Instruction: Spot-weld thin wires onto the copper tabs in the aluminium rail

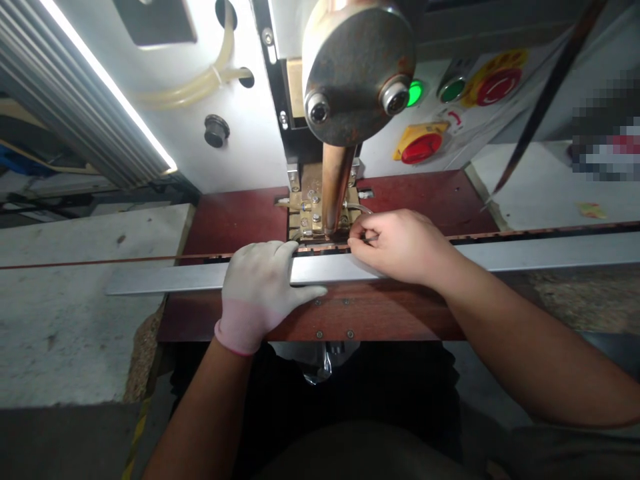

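Note:
My left hand (263,280), in a white glove with a pink cuff, lies across a long flat silver metal bar (330,269). Its fingers reach over the far side while the thumb points right along the near side. Bare, my right hand (400,245) rests over the same bar, thumb and fingertips pinched together at a thin copper-coloured strip (320,249) along the bar's far edge. Whatever sits in that pinch is too small to make out. Between the hands, a copper rod (336,187) comes down from a round metal head (357,73) to a brass fixture (314,217).
Red-brown boards (240,217) surround the fixture. At left stands a worn white board (75,320) with a broken edge. The machine panel carries a lit green lamp (415,93), a red emergency button (497,87) and a red rotary switch (421,148). A dark pointed rod (537,113) slants down at right.

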`<state>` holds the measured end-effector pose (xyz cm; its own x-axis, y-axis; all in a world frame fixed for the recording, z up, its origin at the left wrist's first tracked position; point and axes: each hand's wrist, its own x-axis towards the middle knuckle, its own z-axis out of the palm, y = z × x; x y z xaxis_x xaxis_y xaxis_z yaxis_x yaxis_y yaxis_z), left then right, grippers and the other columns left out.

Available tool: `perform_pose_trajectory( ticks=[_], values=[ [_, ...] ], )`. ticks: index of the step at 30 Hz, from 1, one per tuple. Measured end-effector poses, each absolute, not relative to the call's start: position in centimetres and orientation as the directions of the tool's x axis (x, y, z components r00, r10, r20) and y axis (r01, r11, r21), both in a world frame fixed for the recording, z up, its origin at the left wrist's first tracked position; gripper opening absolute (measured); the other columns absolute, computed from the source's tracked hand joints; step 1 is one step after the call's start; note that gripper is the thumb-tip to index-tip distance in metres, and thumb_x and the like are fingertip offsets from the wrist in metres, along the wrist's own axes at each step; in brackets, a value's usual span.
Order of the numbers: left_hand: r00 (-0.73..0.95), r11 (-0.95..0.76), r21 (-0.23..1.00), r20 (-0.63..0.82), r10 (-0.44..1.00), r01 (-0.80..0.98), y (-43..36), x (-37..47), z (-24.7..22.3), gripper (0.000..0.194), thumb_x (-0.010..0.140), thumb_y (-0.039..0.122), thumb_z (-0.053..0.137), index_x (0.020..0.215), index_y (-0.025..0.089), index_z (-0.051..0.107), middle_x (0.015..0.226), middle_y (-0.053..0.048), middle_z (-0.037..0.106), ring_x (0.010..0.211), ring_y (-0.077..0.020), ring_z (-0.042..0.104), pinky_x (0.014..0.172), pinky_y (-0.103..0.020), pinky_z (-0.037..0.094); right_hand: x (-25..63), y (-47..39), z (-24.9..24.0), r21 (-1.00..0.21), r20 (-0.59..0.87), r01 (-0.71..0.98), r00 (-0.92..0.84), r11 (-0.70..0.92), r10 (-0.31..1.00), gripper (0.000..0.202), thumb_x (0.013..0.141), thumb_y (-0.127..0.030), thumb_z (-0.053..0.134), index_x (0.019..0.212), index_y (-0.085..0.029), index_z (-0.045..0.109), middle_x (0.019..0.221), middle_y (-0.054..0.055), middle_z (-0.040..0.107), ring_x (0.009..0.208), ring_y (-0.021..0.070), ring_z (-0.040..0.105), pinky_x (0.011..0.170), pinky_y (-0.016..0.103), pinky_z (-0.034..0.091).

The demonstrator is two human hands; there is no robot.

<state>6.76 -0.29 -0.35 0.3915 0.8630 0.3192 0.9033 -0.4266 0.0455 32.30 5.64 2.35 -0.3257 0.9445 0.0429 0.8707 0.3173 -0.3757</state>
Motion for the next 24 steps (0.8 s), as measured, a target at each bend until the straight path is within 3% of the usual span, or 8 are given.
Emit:
perform_pose_trajectory(
  ticks=[6,11,21,24],
  values=[
    [0.397,-0.428,0.045,0.3,0.867,0.902,-0.18,6.78,-0.31,0.087,0.084,0.092,0.059,0.123,0.015,0.071,0.108,-0.012,0.078,0.096,-0.0343,0.072,0.083,-0.049,0.049,32.66,5.75,2.4,-0.365,0.064,0.883,-0.293,0.296,0.954,0.025,0.089,-0.039,0.061,0.09,-0.026,0.081,0.071,0.002,0.074,0.065,0.0202,0.061,0.062,0.034,0.035],
    [0.393,-0.421,0.042,0.282,0.875,0.906,-0.23,6.79,-0.19,0.086,0.083,0.092,0.06,0.121,0.016,0.071,0.106,-0.011,0.077,0.094,-0.0342,0.071,0.081,-0.05,0.048,32.38,5.77,2.45,-0.333,0.022,0.892,-0.318,0.307,0.948,0.03,0.094,-0.044,0.059,0.1,-0.027,0.083,0.08,0.004,0.079,0.076,0.0241,0.069,0.065,0.034,0.037],
    [0.391,-0.42,0.05,0.284,0.876,0.906,-0.14,6.81,-0.23,0.086,0.084,0.093,0.057,0.121,0.016,0.071,0.107,-0.011,0.077,0.094,-0.0346,0.071,0.082,-0.051,0.049,32.08,5.85,2.42,-0.297,0.005,0.908,-0.307,0.295,0.952,0.032,0.095,-0.044,0.058,0.105,-0.027,0.084,0.089,0.006,0.082,0.083,0.0265,0.073,0.069,0.035,0.042],
    [0.388,-0.417,0.055,0.274,0.88,0.907,-0.12,6.83,-0.19,0.086,0.084,0.093,0.058,0.121,0.016,0.071,0.107,-0.011,0.078,0.095,-0.0352,0.071,0.082,-0.051,0.049,32.17,5.84,2.38,-0.302,0.018,0.905,-0.309,0.3,0.951,0.031,0.093,-0.042,0.058,0.1,-0.027,0.083,0.083,0.005,0.08,0.078,0.0251,0.071,0.068,0.035,0.041]
  ],
)
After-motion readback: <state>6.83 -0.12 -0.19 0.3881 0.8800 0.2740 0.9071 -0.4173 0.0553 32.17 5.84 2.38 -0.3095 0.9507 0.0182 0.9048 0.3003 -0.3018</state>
